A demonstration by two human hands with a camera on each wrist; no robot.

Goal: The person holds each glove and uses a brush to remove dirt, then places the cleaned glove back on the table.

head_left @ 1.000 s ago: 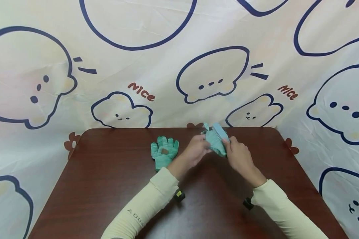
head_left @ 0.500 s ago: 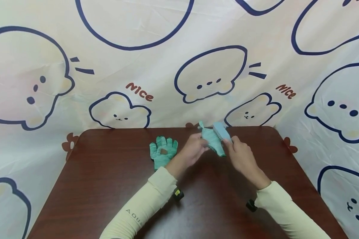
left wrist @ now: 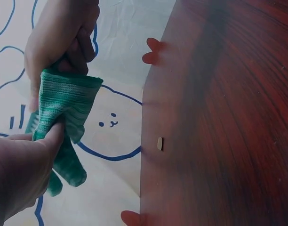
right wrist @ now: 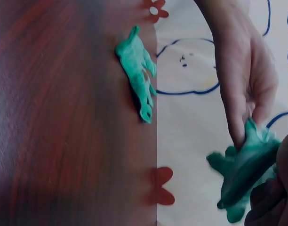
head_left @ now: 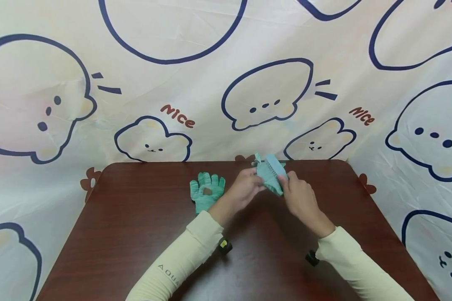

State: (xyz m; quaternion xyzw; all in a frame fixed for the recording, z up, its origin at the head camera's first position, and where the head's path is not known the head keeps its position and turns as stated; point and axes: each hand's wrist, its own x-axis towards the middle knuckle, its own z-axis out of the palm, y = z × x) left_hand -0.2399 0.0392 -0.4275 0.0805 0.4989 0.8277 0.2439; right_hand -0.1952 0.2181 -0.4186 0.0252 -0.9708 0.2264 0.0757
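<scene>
In the head view a green knitted glove is held up over the far part of the table, and my left hand pinches its left edge. My right hand grips a light blue brush, whose bristles face down onto the glove fabric. The left wrist view shows the striped cuff of the glove between both hands, with the left thumb pressed on it and the glove's fingers hanging below. The brush is mostly hidden there. Left of my hands, a second green glove lies flat, a brown patch on its palm.
The brown table has its far edge just beyond the hands, against a cartoon-printed cloth. A small tan oval piece lies near that edge in the left wrist view.
The brush slid a little down and right on the held glove, then back up and left. The held glove tilted slightly with it. The second glove stays put.
</scene>
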